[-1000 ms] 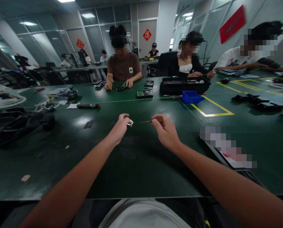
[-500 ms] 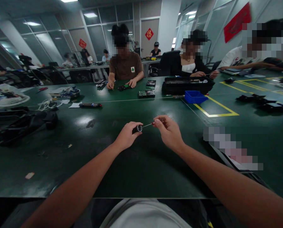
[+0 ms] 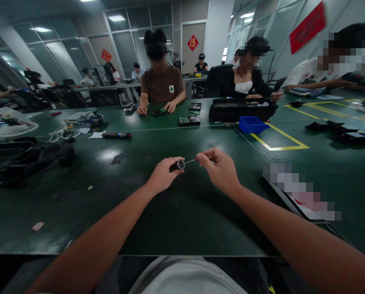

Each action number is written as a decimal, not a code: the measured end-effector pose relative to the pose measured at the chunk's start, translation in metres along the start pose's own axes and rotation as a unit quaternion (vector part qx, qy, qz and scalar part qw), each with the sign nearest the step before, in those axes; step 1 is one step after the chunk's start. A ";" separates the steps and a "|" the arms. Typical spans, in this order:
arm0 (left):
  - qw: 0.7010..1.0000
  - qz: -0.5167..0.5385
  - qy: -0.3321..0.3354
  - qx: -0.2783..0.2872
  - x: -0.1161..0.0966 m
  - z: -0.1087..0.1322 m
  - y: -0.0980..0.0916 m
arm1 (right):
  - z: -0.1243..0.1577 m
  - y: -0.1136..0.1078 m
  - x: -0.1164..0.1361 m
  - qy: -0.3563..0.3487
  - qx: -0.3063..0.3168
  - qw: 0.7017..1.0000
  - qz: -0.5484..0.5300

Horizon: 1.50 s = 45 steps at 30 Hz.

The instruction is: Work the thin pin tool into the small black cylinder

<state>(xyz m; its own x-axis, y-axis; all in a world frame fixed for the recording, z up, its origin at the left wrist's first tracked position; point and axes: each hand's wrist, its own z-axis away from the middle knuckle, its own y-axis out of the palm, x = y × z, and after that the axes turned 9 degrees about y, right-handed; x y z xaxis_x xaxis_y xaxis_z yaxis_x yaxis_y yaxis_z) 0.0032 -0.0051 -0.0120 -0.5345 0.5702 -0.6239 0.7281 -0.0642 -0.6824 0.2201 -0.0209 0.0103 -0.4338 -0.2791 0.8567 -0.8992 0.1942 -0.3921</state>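
Between thumb and fingers, my left hand (image 3: 164,174) grips a short black cylinder (image 3: 180,164) with a silvery ring at its open end; its exact kind is unclear. My right hand (image 3: 220,166) is closed around the handle of a screwdriver (image 3: 190,161), whose thin metal shaft points left. The shaft's tip reaches the rim of the cylinder; whether it touches or goes inside I cannot tell. Most of the reddish handle is hidden by my fingers. Both hands are above the green table (image 3: 176,220).
A blue bin (image 3: 253,125) and a long black case (image 3: 242,110) stand beyond my right hand. A dark cylindrical tool (image 3: 117,135) lies ahead on the left. Black parts (image 3: 38,161) lie at the left, a folder (image 3: 292,200) at the right. A co-worker (image 3: 162,85) handles a circuit board opposite.
The cylinder has turned slightly, showing more of its ringed end. My right hand has shifted a little, and the screwdriver still meets the cylinder's rim.
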 end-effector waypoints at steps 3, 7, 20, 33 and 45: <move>1.000 -0.002 0.009 0.003 0.002 0.000 0.001 | 0.000 0.000 0.001 -0.018 0.007 1.000 0.006; 1.000 -0.003 0.015 -0.004 0.004 0.000 0.001 | 0.002 -0.001 0.002 -0.054 0.032 0.998 0.005; 1.000 -0.004 0.010 -0.007 0.006 0.001 -0.001 | 0.002 0.001 -0.003 -0.033 0.068 0.997 -0.008; 0.999 0.009 -0.003 -0.035 0.003 0.000 -0.003 | -0.003 0.011 -0.007 0.085 0.047 0.977 -0.190; 0.998 -0.040 0.037 0.009 0.003 -0.003 -0.008 | -0.020 0.012 -0.033 0.166 0.034 0.944 -0.284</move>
<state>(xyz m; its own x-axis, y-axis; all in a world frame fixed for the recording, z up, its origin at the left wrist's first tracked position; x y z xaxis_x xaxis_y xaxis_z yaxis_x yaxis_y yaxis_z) -0.0031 -0.0009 -0.0071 -0.5568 0.6333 -0.5375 0.6757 -0.0309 -0.7365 0.2242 0.0098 -0.0157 0.1513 -0.0073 0.9885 -0.9877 0.0390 0.1514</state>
